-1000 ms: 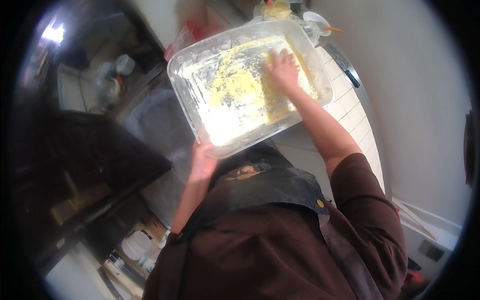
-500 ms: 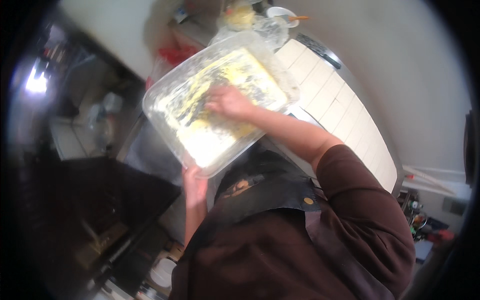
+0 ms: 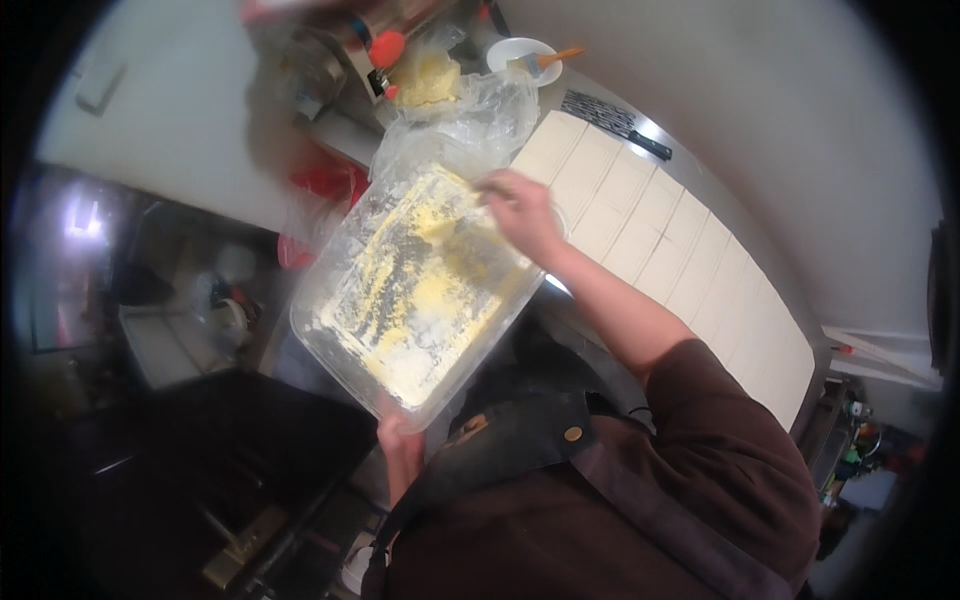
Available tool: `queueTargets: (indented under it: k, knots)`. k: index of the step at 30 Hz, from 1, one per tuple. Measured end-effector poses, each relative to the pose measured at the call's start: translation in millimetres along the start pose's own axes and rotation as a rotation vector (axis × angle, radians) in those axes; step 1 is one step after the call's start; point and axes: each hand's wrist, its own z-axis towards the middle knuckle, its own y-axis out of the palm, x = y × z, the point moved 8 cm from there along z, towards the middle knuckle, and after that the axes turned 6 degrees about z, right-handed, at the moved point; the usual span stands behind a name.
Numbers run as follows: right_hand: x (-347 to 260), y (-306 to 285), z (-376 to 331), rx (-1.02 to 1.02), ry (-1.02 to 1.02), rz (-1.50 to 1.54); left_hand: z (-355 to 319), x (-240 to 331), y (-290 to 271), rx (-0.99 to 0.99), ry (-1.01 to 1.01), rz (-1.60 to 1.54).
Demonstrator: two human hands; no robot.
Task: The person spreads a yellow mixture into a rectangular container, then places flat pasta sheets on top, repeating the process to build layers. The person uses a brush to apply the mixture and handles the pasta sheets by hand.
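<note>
A clear rectangular plastic tub (image 3: 312, 308) is held tilted in front of my body. White and yellow powder (image 3: 395, 345) coats its bottom in uneven patches, with a yellow clump near the middle. My left hand (image 3: 402, 438) grips the tub's near corner from below, its fingers partly hidden by the wall. At the tub's far right side, my right hand (image 3: 525, 215) is over the inside, fingers curled together and slightly blurred. Whatever those fingers hold, if anything, I cannot make out.
Right of the tub lies a long pale sheet (image 3: 665, 245) marked into strips. Beyond it rests a knife with a black handle (image 3: 650, 145). A white bowl (image 3: 510, 48) holds an orange-handled brush (image 3: 560, 55). Clear plastic bags (image 3: 470, 120) and a red bag (image 3: 325, 185) lie behind the tub.
My right hand has moved from the middle of the tub to its far right side. The tub has come nearer and lower in the view, and the powder is spread differently.
</note>
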Motion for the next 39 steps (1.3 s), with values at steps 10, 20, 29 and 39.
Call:
queueTargets:
  k: [10,20,29,39]
  knots:
    - [213.0,-116.8,47.9,0.07,0.366,-0.253,-10.5,-4.3,28.8,0.055,0.056,0.025]
    - [203.4,59.4,89.0,-0.402,0.359,-0.785,-70.7,0.0,22.2,0.333,0.052,0.004]
    - [301.3,52.0,102.3,-0.344,0.351,-0.688,-60.0,-4.9,23.2,0.329,0.235,-0.13]
    - [119.5,-155.7,104.3,0.325,0.153,-0.272,-54.5,0.9,25.1,0.154,0.279,-0.075]
